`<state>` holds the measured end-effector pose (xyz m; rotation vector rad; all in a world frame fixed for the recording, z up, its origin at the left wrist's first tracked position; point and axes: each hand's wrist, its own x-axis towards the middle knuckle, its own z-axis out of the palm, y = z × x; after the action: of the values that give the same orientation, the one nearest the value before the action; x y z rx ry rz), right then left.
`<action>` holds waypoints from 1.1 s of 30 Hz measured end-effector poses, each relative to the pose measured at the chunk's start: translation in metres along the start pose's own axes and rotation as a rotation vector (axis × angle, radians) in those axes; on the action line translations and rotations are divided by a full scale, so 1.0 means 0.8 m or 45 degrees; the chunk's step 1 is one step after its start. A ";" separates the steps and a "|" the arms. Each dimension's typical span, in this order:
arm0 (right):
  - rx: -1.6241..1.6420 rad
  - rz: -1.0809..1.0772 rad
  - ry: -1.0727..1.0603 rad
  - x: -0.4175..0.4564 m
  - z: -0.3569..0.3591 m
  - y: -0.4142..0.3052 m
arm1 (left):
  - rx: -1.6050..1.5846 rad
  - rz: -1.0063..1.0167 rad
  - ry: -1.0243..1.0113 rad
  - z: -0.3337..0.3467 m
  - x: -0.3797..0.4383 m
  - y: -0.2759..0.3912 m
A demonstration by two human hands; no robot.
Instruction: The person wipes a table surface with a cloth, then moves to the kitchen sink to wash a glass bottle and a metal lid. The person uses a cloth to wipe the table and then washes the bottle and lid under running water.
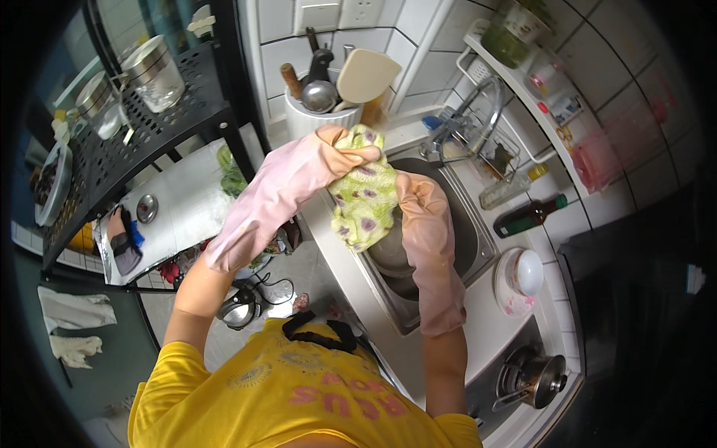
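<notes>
Both of my hands wear long pink rubber gloves. A green dishcloth with purple spots (364,207) hangs between them over the near edge of a steel sink (465,246). My left hand (347,151) pinches the cloth near its top, thumb along the upper part. Closed beside the cloth's right edge, my right hand (420,193) grips it there; the fingertips are partly hidden. Below the cloth, inside the sink, a round metal vessel (389,252) shows in part. The chrome faucet (490,112) arches behind the sink.
A white utensil holder (319,120) stands beyond my left hand. Glass bottles (529,215) line the wall side, near stacked bowls (526,273) and a lidded pot on the stove (540,381). A black perforated shelf (190,84) with jars is at left. An electric cooker (240,308) sits low behind.
</notes>
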<state>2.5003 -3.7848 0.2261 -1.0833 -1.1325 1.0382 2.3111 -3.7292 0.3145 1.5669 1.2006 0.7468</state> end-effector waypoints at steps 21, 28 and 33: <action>0.127 -0.215 -0.534 0.069 0.179 -0.069 | -0.038 0.334 0.599 -0.219 -0.089 0.031; 0.233 -0.449 -0.863 0.115 0.190 -0.069 | 0.225 0.467 -0.015 -0.226 -0.061 0.028; 0.438 -0.009 -0.821 0.117 0.179 -0.058 | 0.926 0.156 0.163 -0.213 -0.083 0.057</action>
<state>2.3738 -3.6846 0.2996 -0.4717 -1.3849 1.5704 2.1539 -3.7364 0.4188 2.2227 1.5886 0.5110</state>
